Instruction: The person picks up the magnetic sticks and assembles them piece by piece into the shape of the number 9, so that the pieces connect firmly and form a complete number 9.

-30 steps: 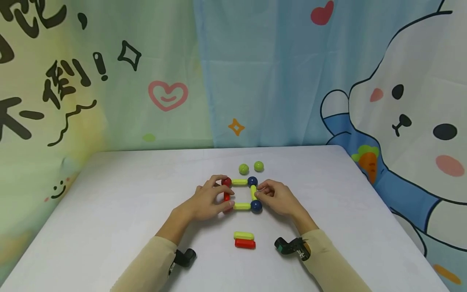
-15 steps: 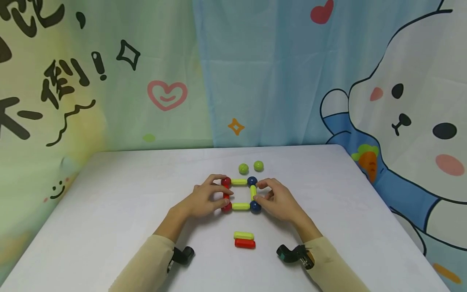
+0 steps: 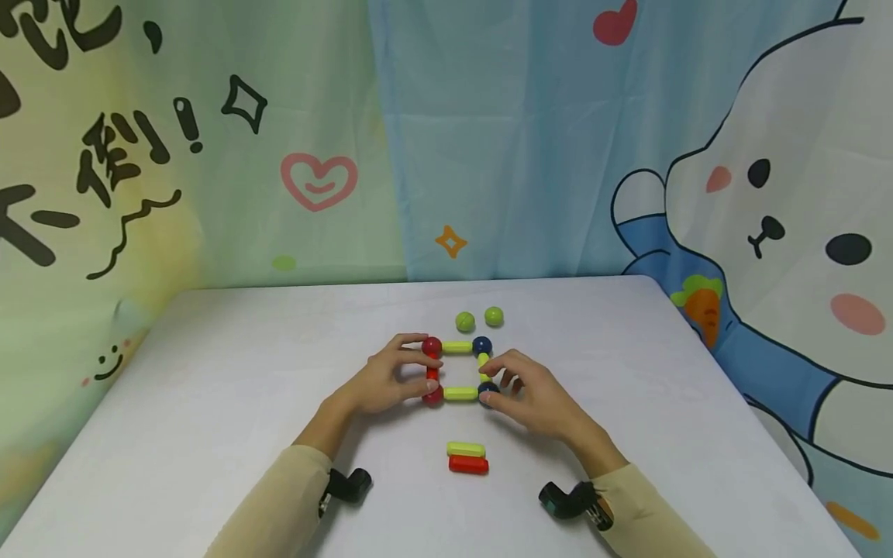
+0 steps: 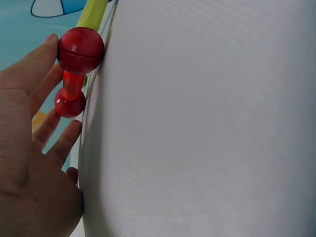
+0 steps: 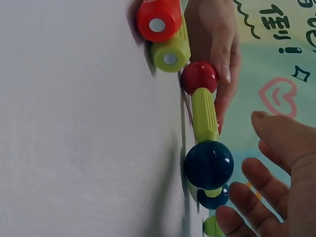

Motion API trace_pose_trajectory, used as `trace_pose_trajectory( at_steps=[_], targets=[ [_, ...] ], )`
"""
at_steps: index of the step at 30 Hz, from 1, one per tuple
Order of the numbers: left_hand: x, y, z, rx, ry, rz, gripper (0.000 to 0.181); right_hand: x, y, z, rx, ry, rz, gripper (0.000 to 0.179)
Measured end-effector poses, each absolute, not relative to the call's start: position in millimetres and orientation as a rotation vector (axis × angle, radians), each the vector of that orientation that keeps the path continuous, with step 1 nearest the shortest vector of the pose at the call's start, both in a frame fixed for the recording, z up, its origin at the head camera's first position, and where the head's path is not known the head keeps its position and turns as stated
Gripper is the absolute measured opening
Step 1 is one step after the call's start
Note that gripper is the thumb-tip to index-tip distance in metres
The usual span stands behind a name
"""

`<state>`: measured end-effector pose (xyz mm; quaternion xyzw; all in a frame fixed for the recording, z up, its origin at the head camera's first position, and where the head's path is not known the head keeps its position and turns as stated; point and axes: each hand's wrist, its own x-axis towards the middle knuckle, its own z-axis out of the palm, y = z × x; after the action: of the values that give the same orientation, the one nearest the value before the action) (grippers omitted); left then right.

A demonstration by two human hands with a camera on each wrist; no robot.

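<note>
Magnetic rods and balls form a square on the table. Its left side is a red rod (image 3: 432,373) between two red balls, the nearer red ball (image 4: 81,50) and the farther red ball (image 4: 69,102). Yellow-green rods (image 3: 460,394) make up the other sides, with a dark blue ball (image 5: 209,165) at each right corner. My left hand (image 3: 382,378) holds the red side, thumb at the nearer red ball and index finger across the rod. At the right side, my right hand (image 3: 533,390) hovers with loosely bent fingers, apart from the blue ball in the right wrist view.
Two green balls (image 3: 465,322) lie just beyond the square. Nearer to me, a loose yellow-green rod (image 3: 466,449) and a loose red rod (image 3: 468,465) lie side by side on the white table (image 3: 244,403). A printed curtain (image 3: 488,155) hangs behind the table.
My right hand has come off the yellow-green rod on the right side and drawn slightly toward me, its fingers spreading. The left hand has shifted barely leftward; the square stays put.
</note>
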<state>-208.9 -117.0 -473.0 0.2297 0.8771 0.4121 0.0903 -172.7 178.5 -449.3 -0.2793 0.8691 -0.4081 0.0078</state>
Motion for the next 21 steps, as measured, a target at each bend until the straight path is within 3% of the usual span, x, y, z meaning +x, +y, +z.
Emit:
trace_pose_trajectory(
  at_steps=[21],
  targets=[
    [-210,-118,-479,0.599,2.634,1.195,0.04,-162,173,-449,-1.182,2.566,-1.28,0.033]
  ],
)
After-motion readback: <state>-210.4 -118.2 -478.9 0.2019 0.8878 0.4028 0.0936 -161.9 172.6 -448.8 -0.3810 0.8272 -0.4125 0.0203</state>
